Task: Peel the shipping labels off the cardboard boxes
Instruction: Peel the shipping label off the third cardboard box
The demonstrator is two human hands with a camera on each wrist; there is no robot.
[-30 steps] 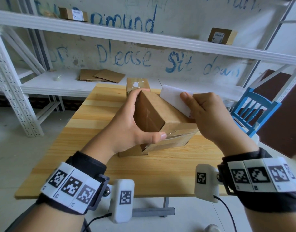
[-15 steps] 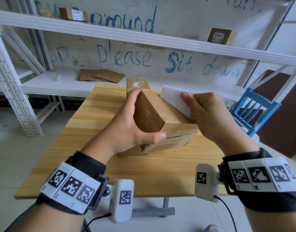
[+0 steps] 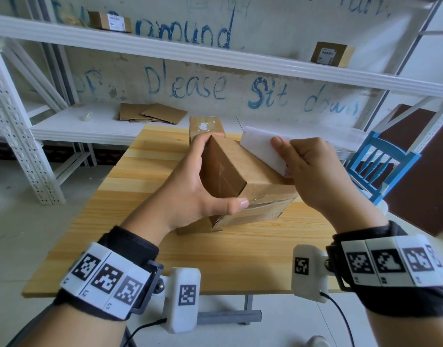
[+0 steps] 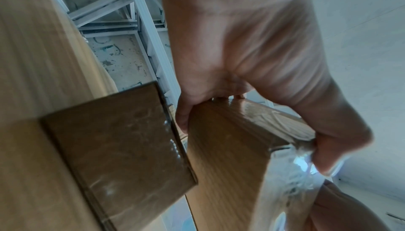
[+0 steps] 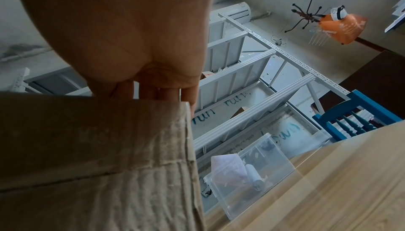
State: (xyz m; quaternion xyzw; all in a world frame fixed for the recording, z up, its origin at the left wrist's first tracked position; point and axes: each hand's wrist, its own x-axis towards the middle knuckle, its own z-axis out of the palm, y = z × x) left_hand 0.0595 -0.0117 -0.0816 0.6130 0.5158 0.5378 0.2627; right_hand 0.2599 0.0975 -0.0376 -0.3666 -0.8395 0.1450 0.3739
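Shipping label (image 3: 261,150) is mostly up off the cardboard box (image 3: 230,171), standing white side toward the camera, with only its lower edge seemingly stuck where it meets the top face. Right hand (image 3: 313,171) pinches the label, thumb flat on the white backing, while the left hand (image 3: 190,191) wraps the near end of the box, thumb across the taped front and fingers over the far corner, holding it tilted above the table (image 3: 145,186) over another box (image 3: 245,216) underneath. Biggest risk imo is the last strip: yank it too steep and the paper probably tears, leaving white scraps like the patch on the small box (image 3: 206,126) behind. A hard pull could also lift the top layer of cardboard with it. And since the box is propped in one hand, not flat, a sudden release might twist it out of the grip or bump the one below. The sticky side could fold onto the fingers too, can't tell how tacky it is.
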